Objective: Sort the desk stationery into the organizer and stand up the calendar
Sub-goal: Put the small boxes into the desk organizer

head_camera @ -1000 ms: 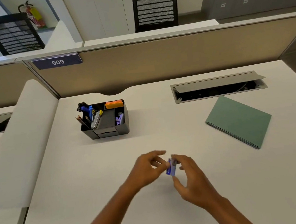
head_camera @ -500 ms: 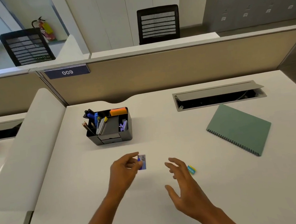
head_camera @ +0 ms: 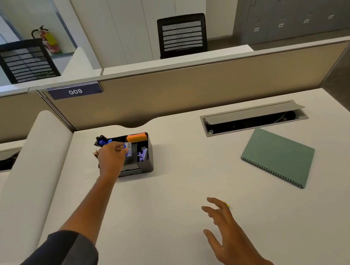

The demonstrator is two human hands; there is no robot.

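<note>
A black desk organizer (head_camera: 146, 164) stands at the back left of the white desk, holding pens, pencils, orange sticky notes (head_camera: 137, 137) and a purple clip (head_camera: 143, 154). My left hand (head_camera: 112, 159) reaches over its middle compartment, pinching a small blue and white box (head_camera: 128, 148) just above it. My right hand (head_camera: 227, 232) hovers open over the front of the desk, fingers spread. A small yellow and blue eraser (head_camera: 227, 205) peeks out beyond its fingertips. A green spiral-bound calendar (head_camera: 279, 156) lies flat at the right.
An open cable tray (head_camera: 252, 118) is recessed in the desk behind the calendar. A beige partition (head_camera: 186, 88) with a 009 label runs along the back. A white curved divider (head_camera: 23, 180) borders the desk's left side.
My left hand carried the small blue box from the desk's front up and away to the organizer. My right hand stayed near the eraser, fingers now partly covering it.
</note>
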